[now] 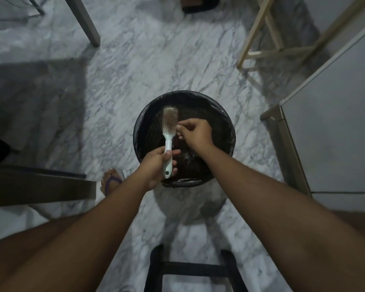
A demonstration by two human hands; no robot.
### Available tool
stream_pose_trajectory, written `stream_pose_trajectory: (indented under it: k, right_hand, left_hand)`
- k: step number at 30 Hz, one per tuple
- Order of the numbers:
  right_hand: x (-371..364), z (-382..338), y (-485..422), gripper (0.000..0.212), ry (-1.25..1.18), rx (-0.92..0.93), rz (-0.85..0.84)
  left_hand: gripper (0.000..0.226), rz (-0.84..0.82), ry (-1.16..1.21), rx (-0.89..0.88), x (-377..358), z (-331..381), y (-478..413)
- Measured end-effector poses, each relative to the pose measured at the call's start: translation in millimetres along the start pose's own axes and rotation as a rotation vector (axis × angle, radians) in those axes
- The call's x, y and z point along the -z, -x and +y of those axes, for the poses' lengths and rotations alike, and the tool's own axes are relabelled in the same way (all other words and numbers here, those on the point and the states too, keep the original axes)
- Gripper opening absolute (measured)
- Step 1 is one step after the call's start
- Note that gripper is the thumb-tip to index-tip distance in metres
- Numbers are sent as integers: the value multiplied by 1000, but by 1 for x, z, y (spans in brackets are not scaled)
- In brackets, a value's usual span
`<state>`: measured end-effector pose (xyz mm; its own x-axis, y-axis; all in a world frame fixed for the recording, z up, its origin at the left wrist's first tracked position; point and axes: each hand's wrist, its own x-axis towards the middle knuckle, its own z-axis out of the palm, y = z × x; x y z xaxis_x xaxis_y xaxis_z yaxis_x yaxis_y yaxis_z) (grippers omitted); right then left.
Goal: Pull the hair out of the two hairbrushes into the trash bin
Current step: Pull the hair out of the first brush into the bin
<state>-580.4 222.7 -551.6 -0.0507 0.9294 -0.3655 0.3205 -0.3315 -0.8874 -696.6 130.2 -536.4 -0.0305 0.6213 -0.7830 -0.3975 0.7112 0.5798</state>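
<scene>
- White hairbrush [169, 131] held by the handle in left hand [158, 165], directly above black-lined trash bin [228, 131] on marble floor [124, 81].
- Right hand [195, 132] pinched narrow at right edge of bristles, apparently on hair.
- Matted hair [169, 121] present across bristle pad; cleaning of this brush judged unfinished.
- Second hairbrush not in view; status impossible to tell.
- No brand, label or readable writing visible.

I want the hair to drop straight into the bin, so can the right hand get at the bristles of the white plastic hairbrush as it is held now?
Probably yes. The right hand is already beside the white plastic hairbrush, fingertips at its upturned bristles over the black-lined round trash bin, nothing between.
</scene>
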Motion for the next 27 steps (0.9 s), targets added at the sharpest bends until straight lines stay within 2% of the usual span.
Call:
stream_pose_trajectory:
  k: [7, 15, 17, 20, 24, 27]
  right_hand:
    - [20, -11, -11, 8, -26, 105, 181]
    - [22, -4, -9, 8, -181, 121, 523]
    - [20, 6, -10, 10, -66, 7, 414]
    - [14, 16, -7, 31, 13, -131, 127]
    - [10, 3, 2, 56, 23, 8, 6]
    - [6, -6, 4, 34, 75, 159, 44]
  left_hand:
    - [31, -63, 92, 63, 13, -5, 9]
    - [30, -70, 150, 32, 7, -5, 11]
    - [30, -82, 149, 31, 2, -5, 11]
    - [32, -98, 165, 20, 2, -4, 10]
    - [30, -103, 143, 39, 6, -6, 10]
    - [26, -99, 113, 13, 7, -7, 10]
